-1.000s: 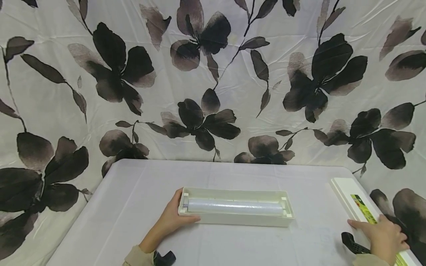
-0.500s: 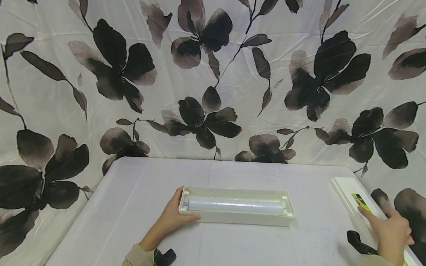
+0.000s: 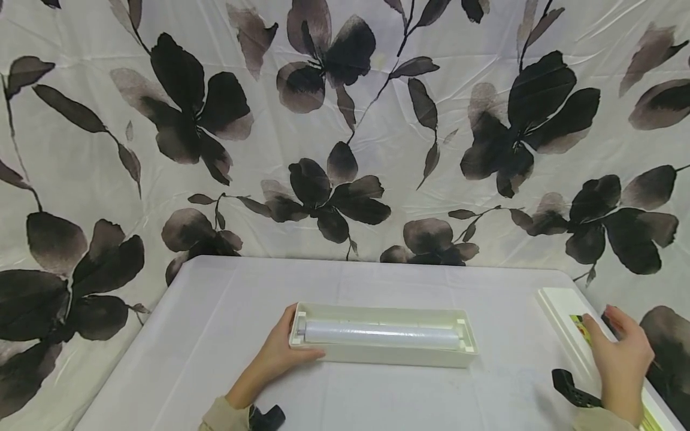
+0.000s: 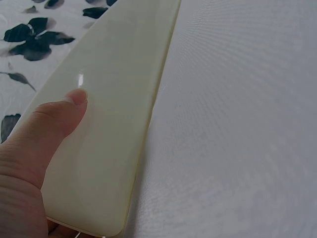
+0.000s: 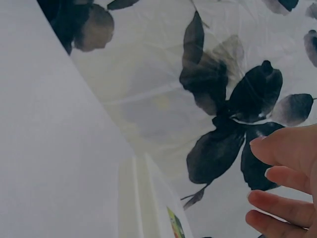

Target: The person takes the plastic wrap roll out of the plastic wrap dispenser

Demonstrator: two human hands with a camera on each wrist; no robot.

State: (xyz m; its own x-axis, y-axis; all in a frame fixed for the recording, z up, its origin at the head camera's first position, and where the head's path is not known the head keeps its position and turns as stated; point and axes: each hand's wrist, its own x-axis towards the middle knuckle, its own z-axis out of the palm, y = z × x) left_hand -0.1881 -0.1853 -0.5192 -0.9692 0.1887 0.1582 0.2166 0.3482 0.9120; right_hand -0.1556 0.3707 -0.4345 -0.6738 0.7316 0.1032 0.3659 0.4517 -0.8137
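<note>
A long pale plastic box (image 3: 388, 355) lies across the middle of the table, its top uncovered. Inside it sits a roll of cling film (image 3: 377, 333). My left hand (image 3: 280, 346) grips the box's left end; in the left wrist view the thumb (image 4: 74, 111) lies along the side wall, with the other fingers mostly hidden beneath. At the right edge lies a long white lid (image 3: 557, 305) with a yellow-green label. Over the lid is my right hand (image 3: 622, 356), fingers spread and loosely bent. The right wrist view shows those fingers (image 5: 277, 201) apart from the lid.
A white cloth covers the table (image 3: 259, 287), whose right edge runs along the lid. Behind hangs a white curtain (image 3: 409, 149) printed with dark flowers. Black camera mounts (image 3: 574, 389) sit on both wrists.
My right hand has left the lid's surface and shifted toward the lid's far end, fingers now lifted and spread. The left hand and the box stay as they were.
</note>
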